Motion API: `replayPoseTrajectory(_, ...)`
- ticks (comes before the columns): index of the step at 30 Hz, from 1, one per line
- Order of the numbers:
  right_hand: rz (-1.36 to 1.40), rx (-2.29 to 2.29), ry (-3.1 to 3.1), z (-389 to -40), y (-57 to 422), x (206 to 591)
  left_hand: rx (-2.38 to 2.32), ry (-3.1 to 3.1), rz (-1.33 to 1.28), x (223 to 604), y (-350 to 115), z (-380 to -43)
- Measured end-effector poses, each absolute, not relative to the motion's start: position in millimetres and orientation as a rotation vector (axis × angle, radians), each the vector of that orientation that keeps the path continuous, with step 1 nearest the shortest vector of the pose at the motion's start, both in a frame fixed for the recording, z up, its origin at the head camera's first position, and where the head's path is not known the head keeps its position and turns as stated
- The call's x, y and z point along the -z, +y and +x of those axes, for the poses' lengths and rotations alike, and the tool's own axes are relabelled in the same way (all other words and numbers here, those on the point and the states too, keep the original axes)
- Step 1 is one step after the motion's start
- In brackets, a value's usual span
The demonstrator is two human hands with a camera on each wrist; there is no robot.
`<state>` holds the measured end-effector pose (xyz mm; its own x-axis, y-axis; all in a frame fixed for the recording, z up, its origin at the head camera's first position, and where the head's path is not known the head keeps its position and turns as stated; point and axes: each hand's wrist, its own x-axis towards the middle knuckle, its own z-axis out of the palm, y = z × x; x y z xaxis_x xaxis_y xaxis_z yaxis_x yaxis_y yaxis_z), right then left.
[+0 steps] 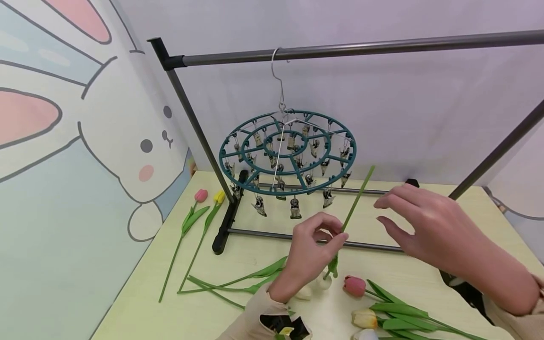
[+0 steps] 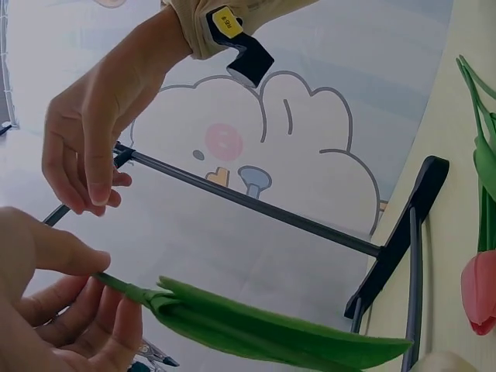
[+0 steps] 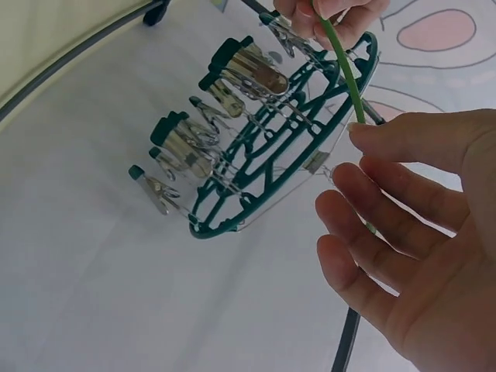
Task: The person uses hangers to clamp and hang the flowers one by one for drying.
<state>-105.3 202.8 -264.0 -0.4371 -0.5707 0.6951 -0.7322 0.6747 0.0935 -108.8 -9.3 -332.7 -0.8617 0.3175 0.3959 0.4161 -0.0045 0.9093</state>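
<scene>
My left hand [image 1: 312, 248] pinches the green stem of an artificial tulip [image 1: 358, 197] between thumb and fingers. The tulip is upside down, its whitish bloom [image 1: 324, 282] low over the table and its bare stem end slanting up to the right. In the left wrist view its long green leaf [image 2: 279, 325] stretches away from the fingertips. My right hand [image 1: 429, 222] hovers right of the stem, fingers bent loosely, with nothing in its grasp. A round green clip hanger [image 1: 289, 192] hangs just beyond, with several metal clips [image 1: 295, 208] dangling from it.
A dark metal rack [image 1: 361, 49] carries the hanger's hook on its top bar. A pink tulip [image 1: 201, 195] and a yellow tulip [image 1: 219, 197] lie at the left. More tulips lie at the front right, including a pink one [image 1: 354, 286] and a yellowish one [image 1: 364, 318].
</scene>
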Motion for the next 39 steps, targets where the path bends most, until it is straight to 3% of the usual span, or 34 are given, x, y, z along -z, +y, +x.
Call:
replayPoseTrajectory(15,1.027,-0.623,-2.275,-141.8,199.2,288.9,2.054,-2.077,-0.764,348.7,-17.1,-116.4)
replayPoseTrajectory(39,0.959,-0.886,-2.413,-179.3,168.4,312.1,2.177,-1.935,-0.653,340.1,-23.3,-114.1)
